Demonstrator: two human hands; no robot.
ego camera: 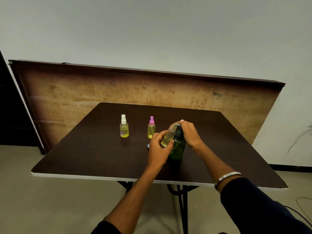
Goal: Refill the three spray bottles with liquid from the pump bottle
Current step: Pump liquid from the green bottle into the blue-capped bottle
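Observation:
A green pump bottle [178, 148] stands on the dark table [101, 157]. My right hand [189, 133] lies over its pump head, fingers pressing on it. My left hand [158, 149] grips an uncapped clear spray bottle [168, 136], tilted, with its open neck at the pump's spout and yellow liquid in its lower part. Two capped spray bottles with yellow liquid stand further back: one with a white top [124, 127] on the left, one with a pink top [151, 128] beside my left hand. A small bluish cap [148, 145] peeks out by my left hand.
A wooden board [84, 95] leans upright against the wall behind the table. The table's white front edge [101, 177] runs below my forearms, with black metal legs [183, 200] underneath. Cables lie on the floor at the right.

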